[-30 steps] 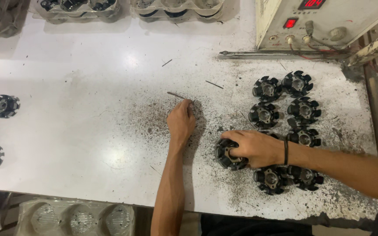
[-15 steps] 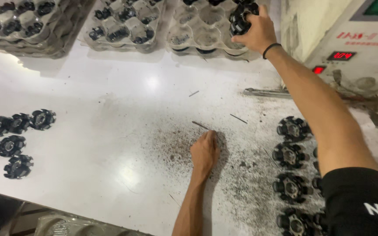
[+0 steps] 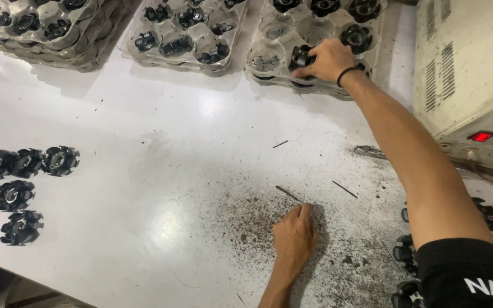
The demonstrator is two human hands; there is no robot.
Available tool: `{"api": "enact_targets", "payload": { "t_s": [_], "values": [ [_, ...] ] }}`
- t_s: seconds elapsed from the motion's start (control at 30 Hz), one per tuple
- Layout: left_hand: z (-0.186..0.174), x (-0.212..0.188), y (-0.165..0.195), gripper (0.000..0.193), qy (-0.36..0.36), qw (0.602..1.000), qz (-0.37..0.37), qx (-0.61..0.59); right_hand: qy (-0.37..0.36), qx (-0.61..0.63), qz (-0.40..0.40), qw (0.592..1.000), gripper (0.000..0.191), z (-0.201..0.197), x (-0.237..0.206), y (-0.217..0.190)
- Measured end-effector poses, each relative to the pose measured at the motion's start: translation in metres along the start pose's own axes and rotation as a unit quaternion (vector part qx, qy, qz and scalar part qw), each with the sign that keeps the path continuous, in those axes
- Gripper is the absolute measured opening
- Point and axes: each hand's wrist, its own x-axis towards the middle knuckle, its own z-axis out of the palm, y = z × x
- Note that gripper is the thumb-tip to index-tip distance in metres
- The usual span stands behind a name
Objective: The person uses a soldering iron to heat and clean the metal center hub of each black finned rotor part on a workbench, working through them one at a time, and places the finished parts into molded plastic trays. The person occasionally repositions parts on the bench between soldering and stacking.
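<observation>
My right hand (image 3: 322,59) reaches to the far side of the white table and holds a black round finned part (image 3: 299,57) at a pocket of a clear plastic tray (image 3: 269,71). Other black parts (image 3: 356,35) sit in that tray's pockets. My left hand (image 3: 295,234) rests on the table near the front, fingers together, its fingertips by a thin dark metal pin (image 3: 287,193). Dark grit covers the table around that hand.
Two more clear trays with black parts (image 3: 179,40) (image 3: 35,25) stand at the back. Loose black parts lie at the left edge (image 3: 27,162) and at the right front (image 3: 406,254). A cream machine with a red light (image 3: 480,136) stands at the right.
My right hand picked a black part from the group at the right and carried it to the far tray, lowering it to a pocket. My left hand stayed in place.
</observation>
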Motion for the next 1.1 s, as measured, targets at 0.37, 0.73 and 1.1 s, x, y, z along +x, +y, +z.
{"api": "enact_targets", "payload": {
  "t_s": [0.37,0.73,1.1],
  "values": [
    [0.018,-0.004,-0.013,0.016,-0.03,0.999,-0.015,0.011,0.014,0.029,-0.044,0.998,0.071,0.017,0.013,0.029],
    [-0.011,0.0,0.012,0.025,-0.035,0.999,-0.025,0.026,-0.278,-0.239,0.058,0.928,0.081,-0.032,-0.322,0.081],
    [-0.01,-0.003,0.015,0.019,-0.026,0.999,-0.03,0.017,-0.191,-0.135,0.07,0.97,0.083,-0.015,-0.407,0.115]
  ]
}}
